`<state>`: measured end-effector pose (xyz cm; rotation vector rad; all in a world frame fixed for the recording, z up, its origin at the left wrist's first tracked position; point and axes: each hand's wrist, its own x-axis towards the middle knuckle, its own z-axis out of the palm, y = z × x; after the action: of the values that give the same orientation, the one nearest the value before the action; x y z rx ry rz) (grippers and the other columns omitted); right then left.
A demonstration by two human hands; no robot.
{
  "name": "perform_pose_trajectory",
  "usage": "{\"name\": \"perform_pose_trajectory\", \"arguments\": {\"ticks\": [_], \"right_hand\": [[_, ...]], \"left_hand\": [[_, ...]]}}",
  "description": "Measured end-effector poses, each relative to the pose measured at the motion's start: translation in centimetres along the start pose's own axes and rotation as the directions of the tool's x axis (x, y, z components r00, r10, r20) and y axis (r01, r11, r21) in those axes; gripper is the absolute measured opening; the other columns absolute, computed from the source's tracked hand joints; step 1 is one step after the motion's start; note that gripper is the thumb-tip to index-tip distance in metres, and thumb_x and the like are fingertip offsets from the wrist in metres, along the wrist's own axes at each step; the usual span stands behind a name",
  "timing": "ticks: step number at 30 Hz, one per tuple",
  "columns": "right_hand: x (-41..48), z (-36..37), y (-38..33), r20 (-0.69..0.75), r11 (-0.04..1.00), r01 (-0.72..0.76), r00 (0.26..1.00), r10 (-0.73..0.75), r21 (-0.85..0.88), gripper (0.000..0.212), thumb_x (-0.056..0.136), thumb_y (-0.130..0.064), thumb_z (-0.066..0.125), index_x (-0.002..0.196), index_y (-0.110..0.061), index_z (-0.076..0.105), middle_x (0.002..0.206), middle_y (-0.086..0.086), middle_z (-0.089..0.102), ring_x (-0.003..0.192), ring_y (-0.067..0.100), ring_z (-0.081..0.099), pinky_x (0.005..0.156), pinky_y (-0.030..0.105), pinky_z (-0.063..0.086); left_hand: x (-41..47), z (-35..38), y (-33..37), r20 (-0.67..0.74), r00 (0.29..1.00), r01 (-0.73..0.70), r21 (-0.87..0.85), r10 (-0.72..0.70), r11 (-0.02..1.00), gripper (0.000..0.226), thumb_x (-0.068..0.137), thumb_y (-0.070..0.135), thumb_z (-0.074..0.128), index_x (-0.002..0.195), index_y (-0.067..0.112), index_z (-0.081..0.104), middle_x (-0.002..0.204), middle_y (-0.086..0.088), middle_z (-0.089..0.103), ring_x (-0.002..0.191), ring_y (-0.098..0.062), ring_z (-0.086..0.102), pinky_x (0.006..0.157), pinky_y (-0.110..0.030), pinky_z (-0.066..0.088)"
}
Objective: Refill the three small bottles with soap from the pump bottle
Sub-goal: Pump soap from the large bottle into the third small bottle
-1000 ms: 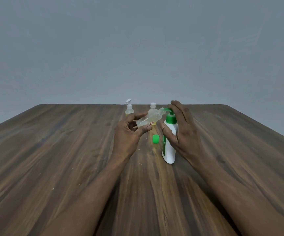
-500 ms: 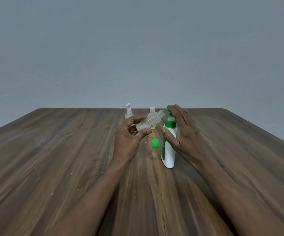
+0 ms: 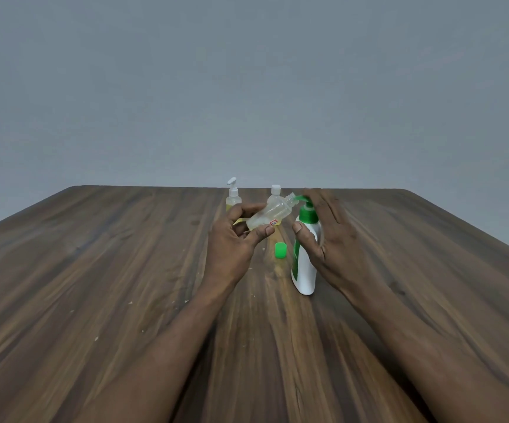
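Fingers (image 3: 261,232) of our left hand (image 3: 232,242) pinch the uncapped small clear bottle (image 3: 270,212), tilted, mouth at the spout of the white pump bottle (image 3: 305,264) on the table (image 3: 125,270). Our right hand (image 3: 332,236) curls over its pump head (green cap (image 3: 280,250) lies just left). Filling this one, we judge; next, press steadily.

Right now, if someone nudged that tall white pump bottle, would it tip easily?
Probably fairly easily: the pump bottle is tall and narrow on a small base, with the pump head high up. The right hand around it likely steadies it for now. Its smooth plastic may be slippery if soap gets on it.
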<state>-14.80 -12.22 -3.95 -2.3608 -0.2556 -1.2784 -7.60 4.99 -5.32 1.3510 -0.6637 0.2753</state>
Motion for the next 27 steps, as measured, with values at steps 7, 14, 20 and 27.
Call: {"name": "perform_pose_trajectory", "arguments": {"ticks": [7,14,20,27], "right_hand": [[0.53,0.74,-0.27,-0.013,0.998,-0.028,0.999,0.029,0.062,0.061,0.095,-0.037,0.056,0.146,-0.006,0.042,0.151,0.007,0.041,0.143,0.017,0.035,0.117,0.025,0.028],[0.39,0.33,0.04,0.015,1.000,-0.014,1.000,0.014,0.018,0.064,0.095,-0.035,0.057,0.149,-0.005,0.037,0.151,0.008,0.042,0.140,0.020,0.039,0.115,0.029,0.031],[-0.18,-0.03,0.52,0.076,0.998,-0.054,0.996,0.055,-0.016,0.065,0.096,-0.044,0.049,0.148,-0.005,0.040,0.148,0.010,0.046,0.137,0.023,0.044,0.114,0.036,0.034],[0.11,0.04,-0.33,0.009,1.000,-0.029,1.000,0.029,-0.003,0.059,0.093,-0.028,0.057,0.144,-0.001,0.043,0.145,0.014,0.049,0.135,0.026,0.045,0.114,0.029,0.030]], "left_hand": [[-0.04,0.22,0.08,-0.012,1.000,-0.025,0.022,0.025,0.999,0.037,0.078,0.010,0.086,0.112,0.016,0.072,0.107,0.003,0.077,0.095,-0.010,0.076,0.080,-0.020,0.058],[-0.11,0.28,0.38,-0.037,0.998,-0.050,0.009,0.050,0.999,0.036,0.077,0.007,0.086,0.105,0.024,0.071,0.102,0.008,0.077,0.094,-0.009,0.075,0.079,-0.021,0.059],[-0.29,0.43,0.39,-0.033,0.998,-0.045,0.035,0.046,0.998,0.035,0.077,0.010,0.087,0.105,0.023,0.071,0.102,0.010,0.077,0.094,-0.008,0.075,0.080,-0.022,0.059],[-0.53,0.31,0.49,-0.030,0.999,-0.038,0.056,0.040,0.998,0.038,0.077,0.010,0.087,0.102,0.032,0.070,0.102,0.010,0.077,0.094,-0.006,0.074,0.076,-0.016,0.056]]}}
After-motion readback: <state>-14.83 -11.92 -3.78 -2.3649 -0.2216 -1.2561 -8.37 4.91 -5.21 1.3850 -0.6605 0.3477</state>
